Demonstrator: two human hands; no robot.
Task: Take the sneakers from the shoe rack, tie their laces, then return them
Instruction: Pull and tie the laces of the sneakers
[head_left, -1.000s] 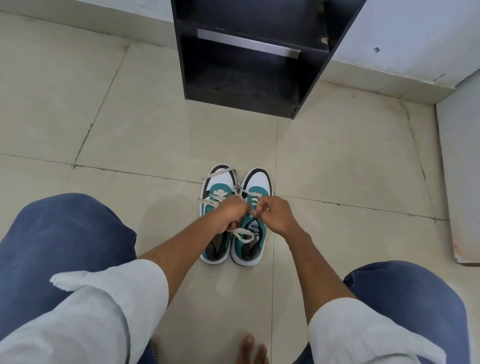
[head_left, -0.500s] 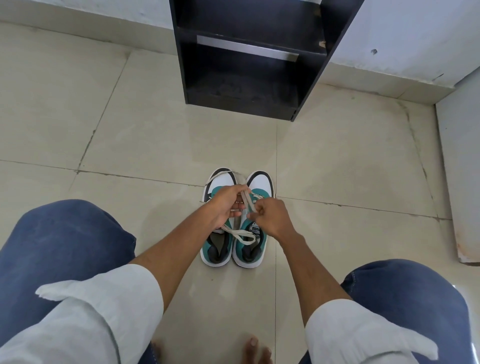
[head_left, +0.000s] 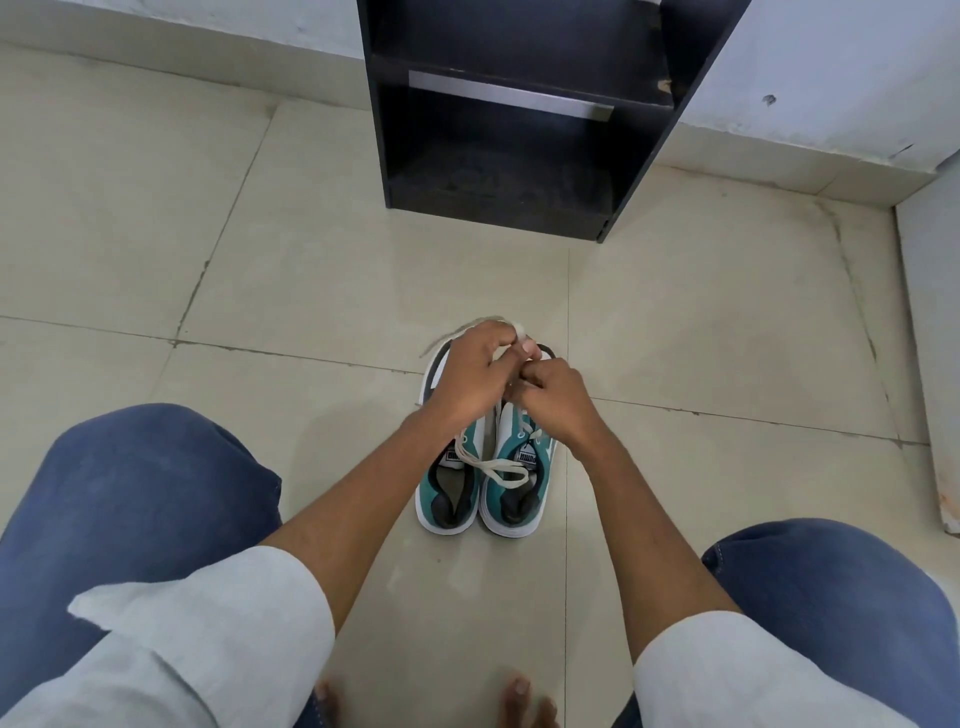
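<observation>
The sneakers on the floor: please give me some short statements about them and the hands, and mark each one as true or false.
1. The two sneakers stand side by side on the tiled floor. True.
2. The sneakers sit on the lower shelf of the shoe rack. False: the shelves in view are empty and the pair is on the floor in front of it.
3. Both hands work close together over the toe end of the shoes: left hand, right hand. True.
4. The sneakers are red and black. False: they are teal and white with dark trim.
5. A lace loop lies across the shoe openings. True.
</observation>
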